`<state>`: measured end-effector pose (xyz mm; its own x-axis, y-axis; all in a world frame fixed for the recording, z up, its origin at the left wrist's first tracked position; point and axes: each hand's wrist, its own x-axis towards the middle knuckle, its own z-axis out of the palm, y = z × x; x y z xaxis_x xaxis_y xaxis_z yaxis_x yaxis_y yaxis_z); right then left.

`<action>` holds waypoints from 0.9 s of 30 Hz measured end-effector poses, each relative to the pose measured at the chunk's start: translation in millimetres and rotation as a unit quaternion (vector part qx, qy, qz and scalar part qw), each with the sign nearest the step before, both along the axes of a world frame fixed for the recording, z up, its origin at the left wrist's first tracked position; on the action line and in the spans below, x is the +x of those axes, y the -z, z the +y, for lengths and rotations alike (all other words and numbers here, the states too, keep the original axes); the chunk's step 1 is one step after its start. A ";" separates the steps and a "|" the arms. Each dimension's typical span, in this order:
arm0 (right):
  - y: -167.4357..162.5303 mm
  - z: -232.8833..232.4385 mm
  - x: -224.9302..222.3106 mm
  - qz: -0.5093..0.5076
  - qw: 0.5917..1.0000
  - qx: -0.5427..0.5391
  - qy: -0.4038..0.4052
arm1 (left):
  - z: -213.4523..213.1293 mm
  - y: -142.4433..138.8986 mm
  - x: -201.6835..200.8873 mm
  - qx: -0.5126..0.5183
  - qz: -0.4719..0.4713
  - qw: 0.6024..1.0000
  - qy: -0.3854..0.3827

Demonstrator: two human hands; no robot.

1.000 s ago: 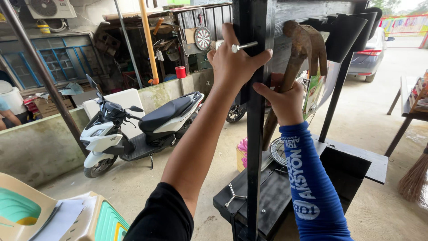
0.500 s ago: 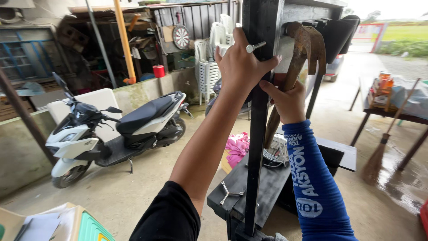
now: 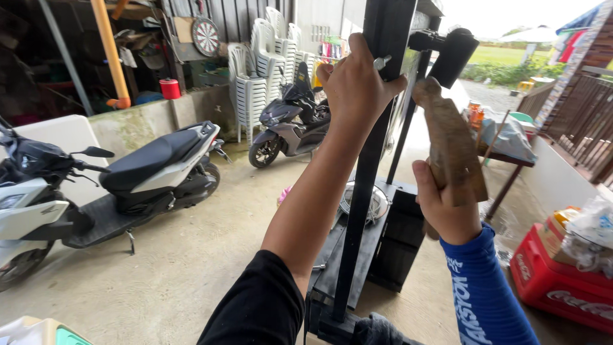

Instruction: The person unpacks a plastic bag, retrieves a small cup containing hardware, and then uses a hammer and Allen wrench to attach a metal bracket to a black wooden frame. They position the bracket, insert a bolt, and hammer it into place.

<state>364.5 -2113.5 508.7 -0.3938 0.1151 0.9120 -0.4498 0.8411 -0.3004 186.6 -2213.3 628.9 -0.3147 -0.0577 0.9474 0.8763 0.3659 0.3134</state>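
My left hand (image 3: 354,83) is raised against a tall black metal post (image 3: 367,191) and pinches a small nail (image 3: 382,62) at the post's edge. My right hand (image 3: 444,207), in a blue sleeve, grips the brown wooden handle of a hammer (image 3: 450,137), whose black head (image 3: 450,51) is up beside the post, right of the nail. The post rises from a black wooden base (image 3: 383,249) on the concrete floor.
A white and black scooter (image 3: 96,185) is parked at left and a grey scooter (image 3: 290,124) behind it by stacked white plastic chairs (image 3: 255,76). A red crate (image 3: 559,275) sits at right, a table (image 3: 504,144) with clutter behind it.
My view has swung to the right and nearer. My right hand has drawn the hammer back from the post, lifting its head up to the right.
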 end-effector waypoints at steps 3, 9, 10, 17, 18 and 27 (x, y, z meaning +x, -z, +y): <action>-29.5 -25.3 14.0 0.019 0.987 0.129 0.094 | 5.0 1.6 -0.9 0.022 0.025 0.999 0.009; -59.3 -54.4 34.0 -0.012 0.976 0.196 0.097 | 5.7 -5.8 0.3 0.024 0.003 0.999 0.031; -63.1 -56.5 35.4 0.017 0.965 0.247 0.080 | 5.0 -7.5 0.6 0.021 -0.004 0.999 0.045; -89.0 -53.7 23.0 -0.104 0.950 0.155 0.251 | 8.1 -4.2 -2.5 0.050 0.014 0.999 0.014; -85.1 -54.3 21.5 -0.080 0.946 0.185 0.255 | 8.9 4.5 -6.6 0.055 0.012 0.998 0.014; -92.9 -62.3 24.2 -0.119 0.898 0.285 0.314 | 19.6 8.3 -17.0 0.085 0.019 0.996 0.008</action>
